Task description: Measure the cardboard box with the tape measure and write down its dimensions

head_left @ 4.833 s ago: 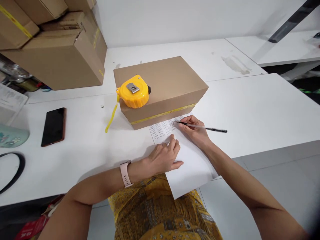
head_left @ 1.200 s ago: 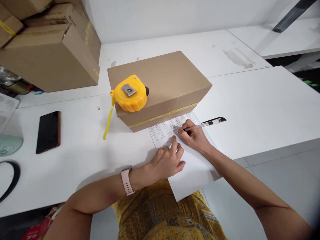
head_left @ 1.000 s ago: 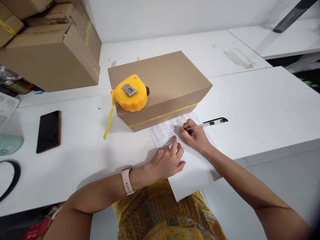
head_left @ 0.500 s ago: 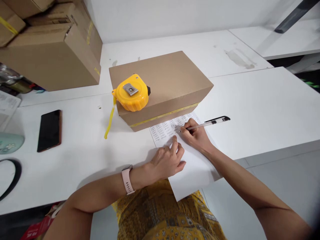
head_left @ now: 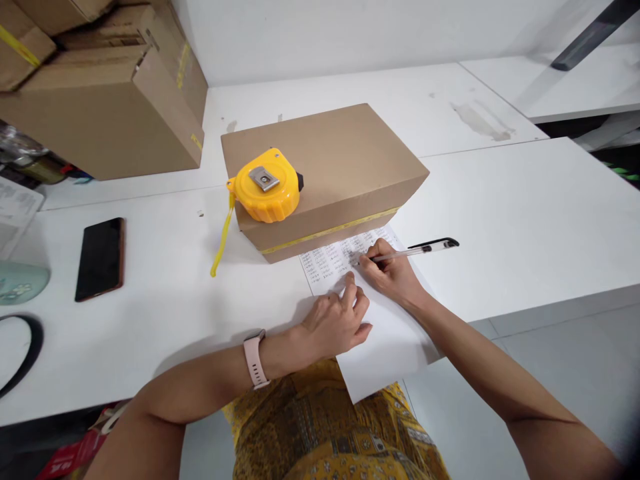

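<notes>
Pinched in my right hand [head_left: 393, 270] is a pen [head_left: 420, 249], its tip on a white sheet of paper [head_left: 380, 367] with rows of small handwriting at the top. My left hand [head_left: 337, 320] rests on the same sheet, fingers apart and loosely bent, the index finger pointing close to the pen tip. A cardboard box [head_left: 340, 150] sealed with yellow tape stands just beyond, over or against the sheet's far edge. On the box's left end lies a yellow tape measure [head_left: 273, 190] with a metal clip and a hanging yellow strap.
A phone [head_left: 100, 259] lies on the white table [head_left: 165, 267] to the left, near a pale green cup [head_left: 23, 283] and a black ring-shaped band [head_left: 35, 347]. Larger cardboard boxes [head_left: 100, 113] are stacked at the back left. The table's front edge runs close to my body.
The pen tip has shifted slightly left on the paper, and the pen's upper end has dipped a little. My left hand stays in place. The whole view has moved very slightly.
</notes>
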Demonstrator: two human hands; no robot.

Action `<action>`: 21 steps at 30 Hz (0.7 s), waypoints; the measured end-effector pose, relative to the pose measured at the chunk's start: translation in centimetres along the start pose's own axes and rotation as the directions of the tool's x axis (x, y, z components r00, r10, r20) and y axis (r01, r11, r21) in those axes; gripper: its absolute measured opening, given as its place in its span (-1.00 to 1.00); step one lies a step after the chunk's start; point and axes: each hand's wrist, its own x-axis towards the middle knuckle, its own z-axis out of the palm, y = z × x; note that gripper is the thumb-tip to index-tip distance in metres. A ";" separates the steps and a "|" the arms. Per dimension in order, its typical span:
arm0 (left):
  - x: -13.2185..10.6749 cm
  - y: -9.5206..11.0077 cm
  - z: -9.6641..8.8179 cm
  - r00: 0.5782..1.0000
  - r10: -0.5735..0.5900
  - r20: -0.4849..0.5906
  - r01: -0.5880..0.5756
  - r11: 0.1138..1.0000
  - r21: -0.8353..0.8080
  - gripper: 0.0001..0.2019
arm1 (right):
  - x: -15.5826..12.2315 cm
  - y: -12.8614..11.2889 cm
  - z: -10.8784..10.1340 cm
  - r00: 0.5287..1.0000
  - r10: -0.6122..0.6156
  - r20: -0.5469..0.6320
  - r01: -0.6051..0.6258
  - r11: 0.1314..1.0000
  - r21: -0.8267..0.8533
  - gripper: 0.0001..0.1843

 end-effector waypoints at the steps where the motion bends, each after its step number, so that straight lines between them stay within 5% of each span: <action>1: 0.0 0.0 0.0 1.000 -0.003 -0.002 0.003 1.000 -0.003 -0.47 | 0.0 0.1 0.0 1.000 0.002 0.002 -0.002 1.000 -0.004 -0.75; 21: 0.0 0.1 0.0 1.000 -0.003 0.003 0.003 1.000 -0.014 -0.47 | 0.0 -0.2 0.0 1.000 0.017 -0.012 -0.017 1.000 0.001 -0.76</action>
